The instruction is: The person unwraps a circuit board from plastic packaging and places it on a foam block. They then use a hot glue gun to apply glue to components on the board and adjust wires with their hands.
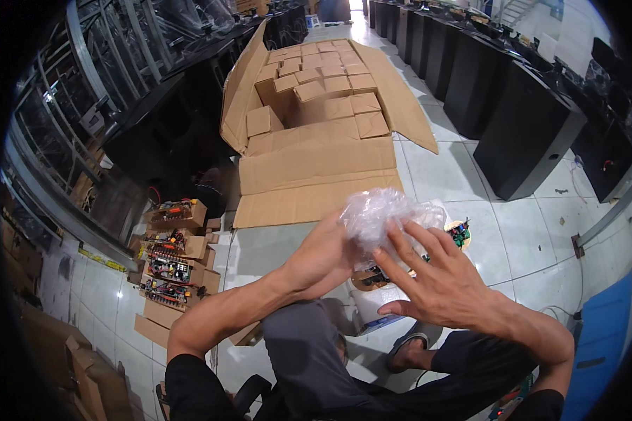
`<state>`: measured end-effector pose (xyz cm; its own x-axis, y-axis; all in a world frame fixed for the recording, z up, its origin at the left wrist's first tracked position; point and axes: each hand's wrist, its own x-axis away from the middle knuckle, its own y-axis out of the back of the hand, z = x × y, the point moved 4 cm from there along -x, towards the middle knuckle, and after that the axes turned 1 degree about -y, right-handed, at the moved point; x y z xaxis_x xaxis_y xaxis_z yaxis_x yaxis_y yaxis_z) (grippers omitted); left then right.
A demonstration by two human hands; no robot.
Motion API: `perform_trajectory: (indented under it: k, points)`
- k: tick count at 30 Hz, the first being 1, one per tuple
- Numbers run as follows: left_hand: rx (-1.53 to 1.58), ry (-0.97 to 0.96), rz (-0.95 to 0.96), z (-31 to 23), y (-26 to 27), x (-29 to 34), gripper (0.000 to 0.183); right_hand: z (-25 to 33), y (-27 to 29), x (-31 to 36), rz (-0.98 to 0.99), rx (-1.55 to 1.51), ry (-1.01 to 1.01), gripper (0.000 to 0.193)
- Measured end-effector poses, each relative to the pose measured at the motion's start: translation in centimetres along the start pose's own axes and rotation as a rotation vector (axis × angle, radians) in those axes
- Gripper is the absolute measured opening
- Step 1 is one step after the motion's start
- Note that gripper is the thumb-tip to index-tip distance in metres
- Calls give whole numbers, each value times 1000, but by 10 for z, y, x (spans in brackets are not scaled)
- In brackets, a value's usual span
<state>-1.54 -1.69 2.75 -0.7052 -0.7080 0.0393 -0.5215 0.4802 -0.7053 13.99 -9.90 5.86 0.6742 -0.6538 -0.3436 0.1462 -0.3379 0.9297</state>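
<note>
A crumpled bundle of clear plastic wrapping (pixel 376 214) is held up in front of my knees. My left hand (pixel 323 263) is closed on its left side, with the fingertips hidden behind the plastic. On the other side, my right hand (pixel 435 281) has its fingers spread, the tips against or just over the plastic. Whether anything is inside the wrapping I cannot tell. Below my hands stands a white, rounded support (pixel 379 305), mostly covered by them. A green circuit board (pixel 458 234) shows past my right fingers.
Ahead lies a large open carton (pixel 316 172) packed with small brown boxes (pixel 333 84). Several circuit boards (pixel 168 270) sit on cardboard at the left. Black cabinets (pixel 530 133) line both sides of the tiled floor. A blue panel (pixel 604 337) stands at the right.
</note>
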Motion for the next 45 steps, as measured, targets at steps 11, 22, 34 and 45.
perform_trajectory:
  k: [11,22,34,45]
  points:
    - [-426,-128,-98,2,7,-3,44,-10,10,2,-42,-322,8,67]
    - [-999,-310,-1,7,-4,5,42,-71,34,30,-472,-217,-335,34]
    - [-1400,-524,87,6,7,2,45,-46,101,134,158,-71,-1047,24]
    - [-1354,-630,129,0,7,11,42,35,71,238,-97,36,-1282,27]
